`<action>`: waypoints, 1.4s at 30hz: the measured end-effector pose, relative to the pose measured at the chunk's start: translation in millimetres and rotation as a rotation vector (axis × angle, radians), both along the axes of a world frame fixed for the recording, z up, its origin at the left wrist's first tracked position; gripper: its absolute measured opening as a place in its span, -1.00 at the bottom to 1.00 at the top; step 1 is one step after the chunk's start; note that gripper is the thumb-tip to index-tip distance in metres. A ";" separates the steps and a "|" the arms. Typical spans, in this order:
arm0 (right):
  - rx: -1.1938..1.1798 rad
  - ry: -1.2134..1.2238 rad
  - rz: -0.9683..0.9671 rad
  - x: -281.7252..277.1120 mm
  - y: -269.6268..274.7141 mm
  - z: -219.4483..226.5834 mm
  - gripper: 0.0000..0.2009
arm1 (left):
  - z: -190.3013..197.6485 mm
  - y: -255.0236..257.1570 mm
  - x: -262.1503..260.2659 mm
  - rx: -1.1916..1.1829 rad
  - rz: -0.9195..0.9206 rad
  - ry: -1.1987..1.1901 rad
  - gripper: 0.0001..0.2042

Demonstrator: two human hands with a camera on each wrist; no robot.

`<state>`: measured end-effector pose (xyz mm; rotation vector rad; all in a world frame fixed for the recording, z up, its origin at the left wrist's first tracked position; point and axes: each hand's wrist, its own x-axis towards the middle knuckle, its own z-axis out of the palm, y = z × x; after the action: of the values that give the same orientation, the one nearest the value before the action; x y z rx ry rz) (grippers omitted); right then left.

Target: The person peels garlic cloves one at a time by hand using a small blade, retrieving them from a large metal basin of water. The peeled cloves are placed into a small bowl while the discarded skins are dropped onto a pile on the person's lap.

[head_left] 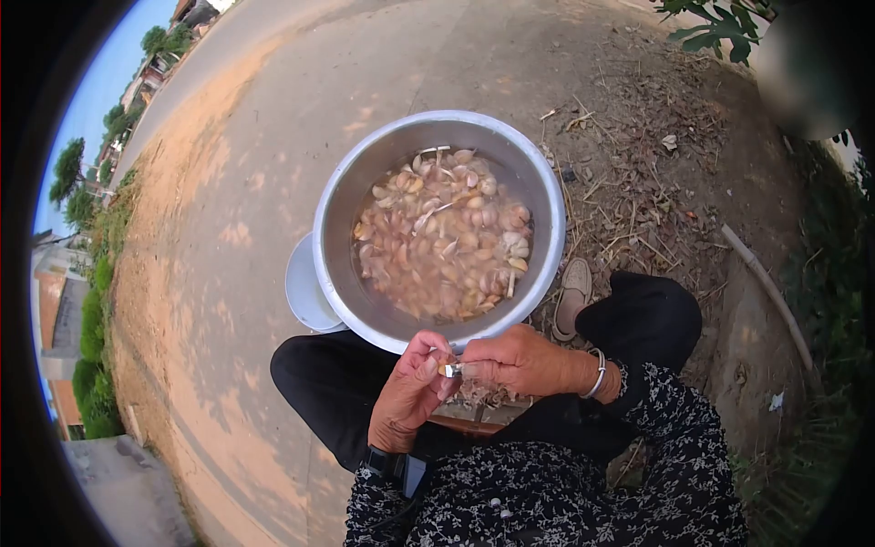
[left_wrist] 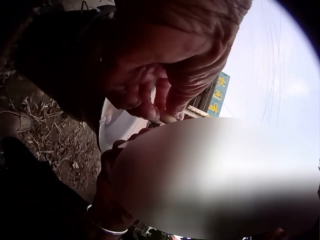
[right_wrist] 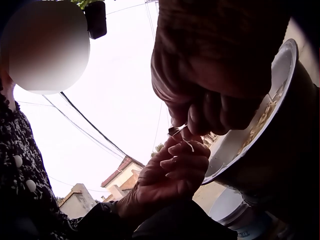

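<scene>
The left hand [head_left: 410, 390] pinches a small pale garlic clove [left_wrist: 169, 118] between thumb and fingertips, just outside the basin's near rim. Curled round a small knife, the right hand [head_left: 540, 363] meets it from the other side. The short metal blade [right_wrist: 175, 131] lies against the clove, and a thin pale strip [right_wrist: 191, 145] hangs by the left fingers in the right wrist view. Most of the knife's handle is hidden in the right fist. Beyond both hands, a large metal basin [head_left: 354, 166] holds many garlic cloves [head_left: 437, 232] in cloudy water.
A pale bucket [head_left: 306, 284] stands partly under the basin's left side. Dark-trousered knees flank the basin, with a beige shoe [head_left: 574, 290] by the right one. Dry stalks and leaves [head_left: 647, 173] litter the ground at right, where a long stick [head_left: 770, 290] lies.
</scene>
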<state>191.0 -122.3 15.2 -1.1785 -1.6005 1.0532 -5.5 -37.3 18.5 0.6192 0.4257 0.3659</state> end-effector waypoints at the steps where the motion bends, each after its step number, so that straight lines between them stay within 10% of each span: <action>1: 0.003 -0.013 -0.030 0.3 0.9 -3.1 -0.81 | -0.4 -4.0 4.3 -0.029 0.091 0.032 -0.81; 8: -0.054 -0.114 -0.110 -2.9 3.8 -2.6 -0.77 | -6.5 -18.1 8.8 0.260 0.270 0.299 -0.79; 14: -0.103 0.023 -0.134 -3.5 1.7 -18.0 -0.80 | -20.1 -9.8 3.8 -0.209 0.287 0.029 -0.77; 24: -0.032 -0.276 -0.146 1.9 -2.3 -27.6 -0.79 | -7.0 -7.9 -4.0 0.006 0.335 0.218 -0.78; 30: -0.036 -0.442 -0.147 4.5 0.4 3.9 -0.76 | -1.0 -13.2 -6.8 0.575 0.289 0.627 -0.77; 32: 0.107 -0.514 -0.189 -1.5 1.1 8.8 -0.76 | -9.8 -11.4 -11.2 1.126 0.222 0.730 -0.72; 42: 0.171 -0.657 -0.137 -8.0 0.1 9.4 -0.86 | 12.8 -19.0 3.8 1.553 0.178 0.810 -0.75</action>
<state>183.0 -122.3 24.6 -1.5856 -2.0149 0.4380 -1.7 -56.3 31.3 2.2932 0.9566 0.5826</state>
